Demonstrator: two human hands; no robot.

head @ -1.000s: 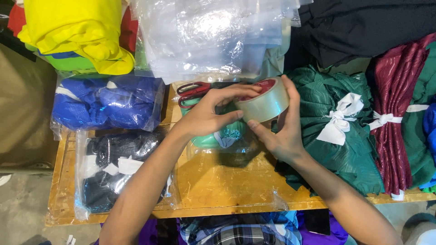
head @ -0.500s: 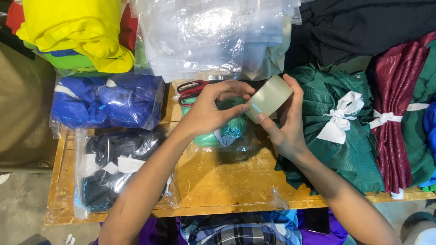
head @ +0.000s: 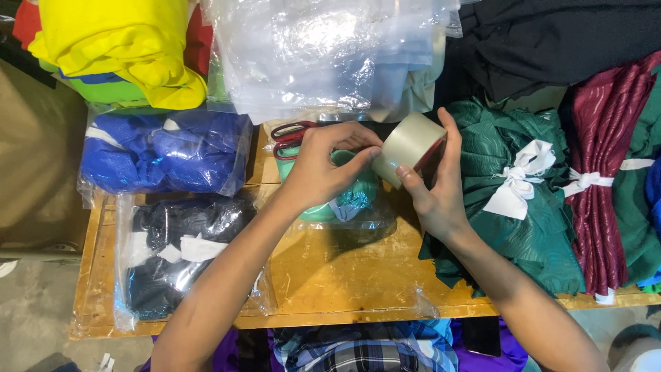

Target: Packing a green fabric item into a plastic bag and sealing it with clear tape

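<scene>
Holding tape roll [head: 411, 147] btwn both hands, R hand [head: 441, 196] grip.

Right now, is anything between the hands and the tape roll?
Nothing visible: the right hand holds the tape roll and the left hand fingers touch its edge.

Glossy clear plastic tape roll [head: 411, 147], smooth. Shiny, crinkled plastic bags [head: 323, 48] over blue cloth [head: 165, 151] and dark cloth [head: 172, 255]. Matt yellow cloth [head: 117, 48]. Green cloth [head: 523, 207] with a ribbed sheen, tied with white ribbon [head: 516, 182]. Worn, scuffed yellow wooden desk [head: 330, 275]. Red plastic scissor handles [head: 292, 136].
</scene>
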